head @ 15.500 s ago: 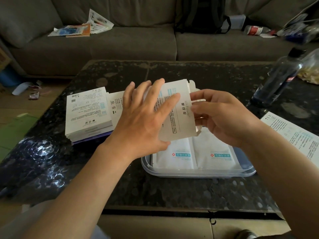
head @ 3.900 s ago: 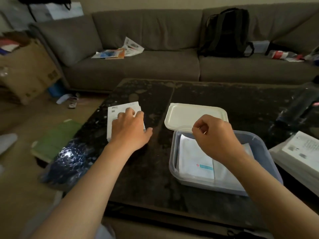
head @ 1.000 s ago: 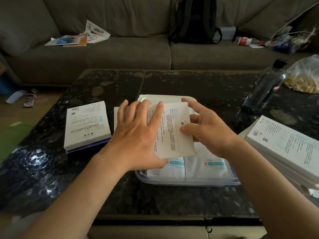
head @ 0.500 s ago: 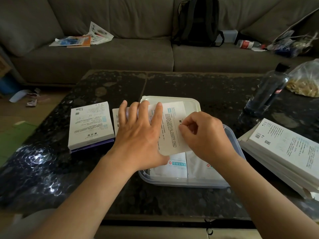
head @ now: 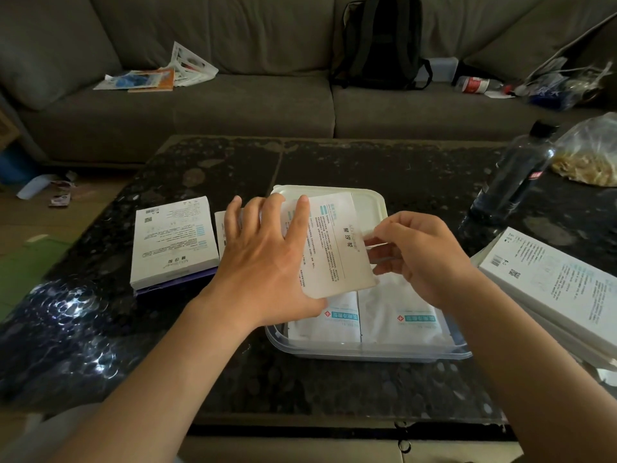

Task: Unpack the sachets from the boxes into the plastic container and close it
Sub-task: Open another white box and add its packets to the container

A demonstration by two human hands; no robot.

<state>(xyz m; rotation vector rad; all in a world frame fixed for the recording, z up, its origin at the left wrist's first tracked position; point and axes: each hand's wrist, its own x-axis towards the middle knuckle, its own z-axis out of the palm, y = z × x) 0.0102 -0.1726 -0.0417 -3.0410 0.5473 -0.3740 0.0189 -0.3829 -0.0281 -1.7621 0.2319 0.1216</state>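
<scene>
The left hand [head: 263, 262] grips a box [head: 334, 248] directly above the plastic container [head: 367, 354]. The right hand [head: 420, 259] pinches its right-end flap [head: 369, 233].

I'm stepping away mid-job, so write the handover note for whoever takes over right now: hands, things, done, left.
Left hand grips the held box above the plastic container. Right hand pinches its end flap.
Done: sachets lie side by side in the container. The lid is off, lying on the table behind it.
More boxes wait at the left. A stack of boxes sits at the right, and I cannot tell whether they are emptied.
Left: empty the held box and any full ones, then fit the lid.
</scene>
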